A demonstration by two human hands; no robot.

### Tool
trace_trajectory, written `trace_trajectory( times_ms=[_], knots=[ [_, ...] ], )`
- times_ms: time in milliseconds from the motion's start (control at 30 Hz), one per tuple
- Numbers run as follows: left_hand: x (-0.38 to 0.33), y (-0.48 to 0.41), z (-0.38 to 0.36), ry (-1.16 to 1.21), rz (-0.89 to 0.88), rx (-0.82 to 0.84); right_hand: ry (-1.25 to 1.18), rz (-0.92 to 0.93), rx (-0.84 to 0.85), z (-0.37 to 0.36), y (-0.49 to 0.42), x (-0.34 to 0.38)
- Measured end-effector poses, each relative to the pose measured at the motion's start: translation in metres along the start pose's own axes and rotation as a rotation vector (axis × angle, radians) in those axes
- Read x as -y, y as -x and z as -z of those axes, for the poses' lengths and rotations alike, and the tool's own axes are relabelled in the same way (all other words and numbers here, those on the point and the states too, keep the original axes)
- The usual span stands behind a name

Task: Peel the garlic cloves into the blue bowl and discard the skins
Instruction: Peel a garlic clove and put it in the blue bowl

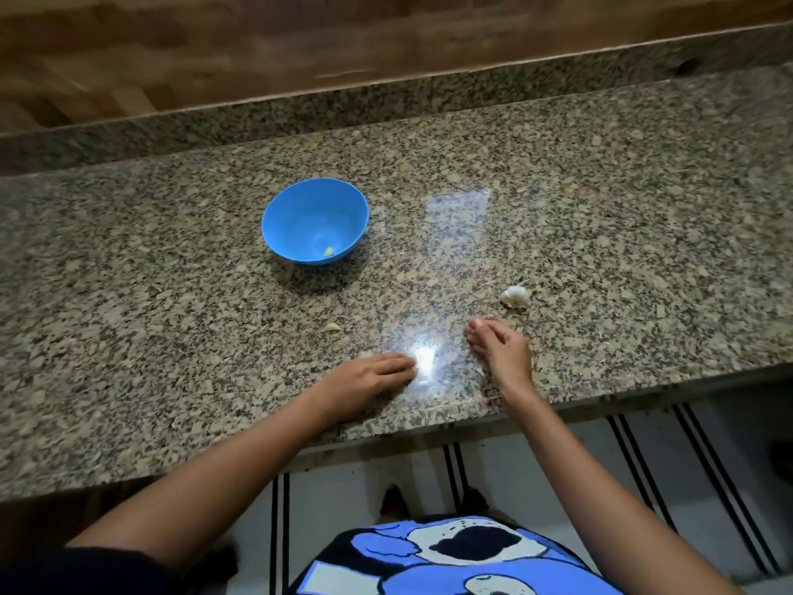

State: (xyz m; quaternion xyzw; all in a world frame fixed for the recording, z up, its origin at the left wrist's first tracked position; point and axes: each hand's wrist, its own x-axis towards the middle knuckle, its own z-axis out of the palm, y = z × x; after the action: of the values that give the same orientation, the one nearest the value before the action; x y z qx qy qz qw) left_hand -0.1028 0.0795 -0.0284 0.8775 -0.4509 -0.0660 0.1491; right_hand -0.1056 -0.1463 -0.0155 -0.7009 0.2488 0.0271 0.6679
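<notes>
- The bowl (279,216) stands on the counter (600,208) with one pale peeled piece (328,251) inside.
- The bulb (516,296) lies just beyond the right hand (500,350).
- A loose clove (331,327) lies between the bowl and the left hand (369,375).
- The left hand rests flat, fingers straight.
- The right hand's fingertips are bunched on the counter, perhaps pinching skin; I cannot tell.

Glare on the counter (600,186) washes out the fingertips of the left hand (369,377); whether the curled right hand (500,350) holds anything cannot be told

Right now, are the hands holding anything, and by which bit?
The left hand lies flat on the counter, holding nothing. The right hand bunches its fingertips on the counter; whether they pinch anything cannot be told.
</notes>
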Motion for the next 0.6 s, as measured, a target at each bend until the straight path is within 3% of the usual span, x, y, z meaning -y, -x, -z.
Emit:
trace_trajectory(
  times_ms=[167,233,300,333,400,600],
  knots=[
    [-0.010,-0.005,-0.002,-0.074,0.152,-0.146,-0.126,-0.111,0.009,-0.011,0.009,0.007],
    [-0.023,-0.023,0.009,0.169,0.470,-0.265,-0.241,-0.242,0.087,-0.015,0.013,0.013],
    [-0.032,-0.043,0.021,0.598,0.836,-0.395,-0.293,-0.344,0.216,-0.018,0.017,0.018],
    [-0.036,-0.053,0.024,0.784,0.892,-0.422,-0.325,-0.383,0.267,-0.018,0.019,0.021],
    [-0.042,-0.066,0.029,0.807,0.831,-0.438,-0.431,-0.463,0.294,-0.017,0.021,0.028],
    [-0.066,-0.070,0.019,0.462,0.595,-0.541,-0.649,-0.652,0.251,-0.007,0.019,0.036]
  ],
)
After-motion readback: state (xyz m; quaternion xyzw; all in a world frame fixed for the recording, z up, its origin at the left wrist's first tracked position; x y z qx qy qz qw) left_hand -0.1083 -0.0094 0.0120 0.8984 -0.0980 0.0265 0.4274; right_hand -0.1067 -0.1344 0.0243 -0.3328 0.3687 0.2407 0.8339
